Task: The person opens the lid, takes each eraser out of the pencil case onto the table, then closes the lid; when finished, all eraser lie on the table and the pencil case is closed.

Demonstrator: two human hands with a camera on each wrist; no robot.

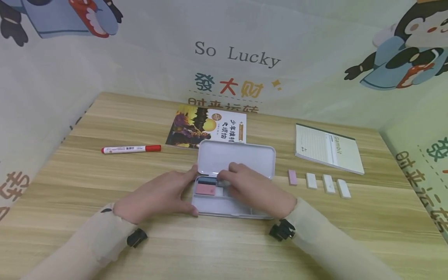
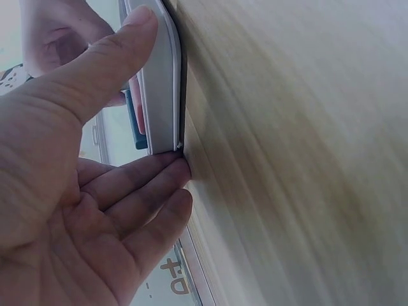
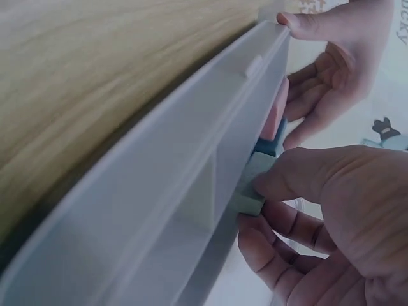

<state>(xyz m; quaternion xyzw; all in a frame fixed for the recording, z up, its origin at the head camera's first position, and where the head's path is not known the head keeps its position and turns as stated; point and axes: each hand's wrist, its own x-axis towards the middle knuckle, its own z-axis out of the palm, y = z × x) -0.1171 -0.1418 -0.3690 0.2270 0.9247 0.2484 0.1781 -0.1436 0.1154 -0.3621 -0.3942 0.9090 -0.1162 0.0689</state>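
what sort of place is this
Likely a study or craft desk, though the wider room is hidden: it holds an open pencil case and a notebook, with cartoon-printed sheeting behind it.

The white rectangular hinged case looks smooth and glossy, whether metal or plastic unclear; the pinched pale rectangular block, matt and rubbery. The red-and-white plastic marker is smooth, the pale wood-grained counter softly sheened.
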